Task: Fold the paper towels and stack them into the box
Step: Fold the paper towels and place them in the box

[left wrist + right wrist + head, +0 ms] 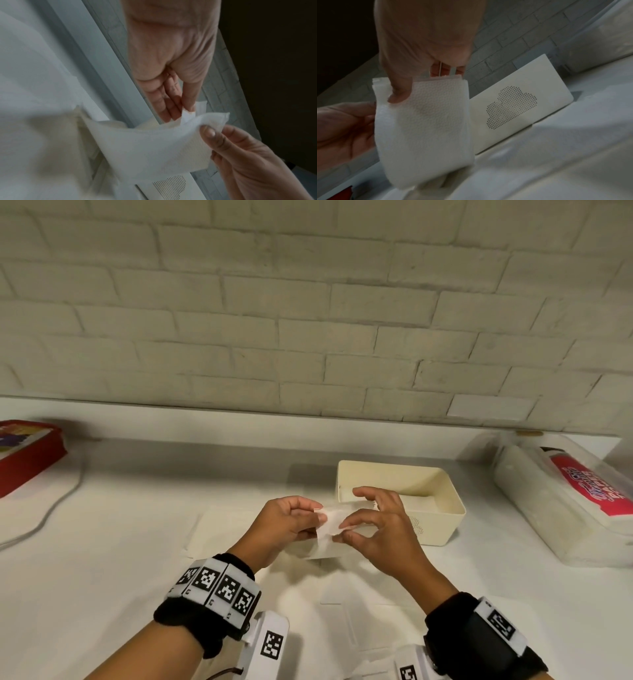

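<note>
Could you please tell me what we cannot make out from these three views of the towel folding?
- Floor of the box: head view, the right hand and the near wall hide part of it, so towels inside cannot be ruled out.
- Number of folds in the paper towel: right wrist view is blurred; the left hand covers one edge.
- Print on the package: head view, cut off by the right edge.
- Red box: cut by the left edge.

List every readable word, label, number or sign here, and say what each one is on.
Red label on the plastic-wrapped pack: white script, too blurred to read.
Red box: printed lid, nothing legible.
Wristbands: square black-and-white marker codes, no words.
Cream box: dotted cloud shape, no text.
</note>
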Motion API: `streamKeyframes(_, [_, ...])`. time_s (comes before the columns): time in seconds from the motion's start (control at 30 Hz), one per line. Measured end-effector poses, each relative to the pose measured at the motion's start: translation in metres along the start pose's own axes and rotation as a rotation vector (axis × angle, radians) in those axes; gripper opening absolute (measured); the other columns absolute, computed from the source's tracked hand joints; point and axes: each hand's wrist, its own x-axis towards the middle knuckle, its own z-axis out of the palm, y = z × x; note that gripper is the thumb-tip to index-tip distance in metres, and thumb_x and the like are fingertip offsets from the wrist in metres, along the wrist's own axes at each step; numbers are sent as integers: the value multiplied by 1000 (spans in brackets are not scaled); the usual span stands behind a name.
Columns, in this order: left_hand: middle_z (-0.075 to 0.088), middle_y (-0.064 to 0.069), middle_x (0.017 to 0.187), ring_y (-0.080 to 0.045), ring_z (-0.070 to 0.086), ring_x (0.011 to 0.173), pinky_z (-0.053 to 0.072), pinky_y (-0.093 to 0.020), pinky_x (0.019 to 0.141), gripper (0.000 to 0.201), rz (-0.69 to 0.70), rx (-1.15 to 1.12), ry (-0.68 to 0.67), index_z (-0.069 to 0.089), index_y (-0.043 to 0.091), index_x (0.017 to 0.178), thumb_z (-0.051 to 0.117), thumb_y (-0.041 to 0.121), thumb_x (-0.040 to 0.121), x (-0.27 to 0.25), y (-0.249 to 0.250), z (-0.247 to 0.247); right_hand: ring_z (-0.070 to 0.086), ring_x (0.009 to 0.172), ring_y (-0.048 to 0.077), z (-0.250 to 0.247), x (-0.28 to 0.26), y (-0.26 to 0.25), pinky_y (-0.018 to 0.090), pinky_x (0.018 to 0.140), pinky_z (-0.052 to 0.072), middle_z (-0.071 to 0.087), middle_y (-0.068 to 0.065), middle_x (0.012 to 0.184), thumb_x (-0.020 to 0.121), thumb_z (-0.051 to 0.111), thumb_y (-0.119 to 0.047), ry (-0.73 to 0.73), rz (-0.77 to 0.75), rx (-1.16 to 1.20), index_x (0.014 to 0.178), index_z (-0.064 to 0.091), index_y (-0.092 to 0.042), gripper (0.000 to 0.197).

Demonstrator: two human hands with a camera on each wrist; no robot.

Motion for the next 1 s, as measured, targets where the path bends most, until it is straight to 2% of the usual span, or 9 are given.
streamKeyframes(0.13, [67,-4,73,-6,65,59,54,-16,60,17,45,-2,4,66,13,87,67,-3,80,0,5,3,33,110,1,-1,9,-3,26,94,31,55,-7,115,64,82,-31,1,-24,-53,74,77,-22,14])
streamKeyframes(0.23, [67,-7,79,-10,66,64,55,-19,62,13,46,-29,-22,67,10,88,65,-1,82,0,8,8,31,110,2,-3,15,-5,24,94,30,57,-1,115,65,82,-31,-3,-23,-60,76,77,-19,16])
streamKeyframes(0.33, [65,-6,75,-13,64,64,54,-22,58,5,36,-53,-8,65,6,84,63,3,85,-1,10,12,30,108,-1,-4,17,-8,21,94,29,53,-6,114,64,83,-32,-3,-5,-58,77,77,-20,19])
streamKeyframes(0.53, [63,-1,67,-13,60,59,50,-22,52,17,20,-62,-8,57,13,72,61,8,87,-1,18,15,32,109,5,-10,23,-16,19,90,28,48,-10,110,63,84,-23,18,21,-71,73,75,-19,14])
streamKeyframes(0.73, [63,3,62,-9,59,52,46,-17,45,7,-11,-20,12,63,11,83,64,17,87,0,22,19,34,109,8,-9,24,-19,25,91,32,52,-4,113,59,86,-22,22,31,-67,68,73,-19,16])
streamKeyframes(0.83, [63,-4,69,-16,60,56,47,-19,46,15,-69,-46,38,63,7,95,61,21,89,1,23,19,34,108,6,-12,22,-18,12,89,28,51,-8,112,60,86,-26,-6,36,-61,68,75,-19,15])
streamKeyframes(0.9, [63,-2,61,-14,59,50,47,-20,44,13,-87,-67,51,62,7,95,59,20,90,0,24,18,33,108,4,-15,23,-16,-1,86,21,49,-11,110,61,85,-28,-11,41,-53,69,75,-19,15])
streamKeyframes(0.93, [63,-2,59,-13,59,47,47,-20,44,12,-89,-67,53,61,8,94,58,19,91,0,24,18,34,107,5,-16,23,-15,-2,86,21,50,-11,109,61,85,-28,-3,36,-55,69,75,-20,15])
streamKeyframes(1.0, [63,-5,64,-15,59,50,49,-20,46,12,-89,-51,47,60,7,94,58,19,90,0,25,19,36,104,8,-17,25,-15,8,87,26,54,-8,107,60,85,-28,20,-4,-74,67,75,-20,15])
